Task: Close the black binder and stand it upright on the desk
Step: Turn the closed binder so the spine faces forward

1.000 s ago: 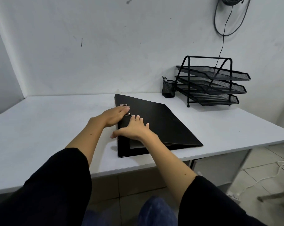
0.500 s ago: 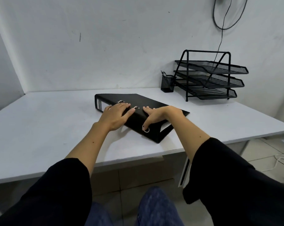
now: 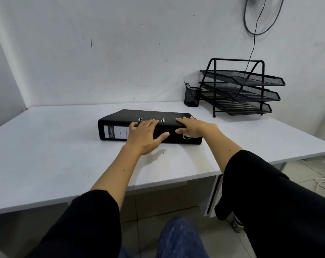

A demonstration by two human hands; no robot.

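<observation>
The black binder (image 3: 148,116) lies shut and flat; the left hand (image 3: 146,135) and right hand (image 3: 194,126) rest on it, fingers spread apart, apparently placed to tip it upright.

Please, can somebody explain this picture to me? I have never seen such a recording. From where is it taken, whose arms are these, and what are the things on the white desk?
No machine works here. A person wears one wide camera on the head, looking forward and down, so the arms in black sleeves are the person's own.

On the white desk lies a black binder, closed and flat, its labelled spine turned toward the camera. The left hand lies over the spine near its middle, fingers on the top cover. The right hand presses on the binder's right end. Both hands are spread open; neither grips or lifts it. The binder is not yet standing upright.

Against the back wall stand a black wire three-tier tray and, beside it, a small mesh pen cup.
</observation>
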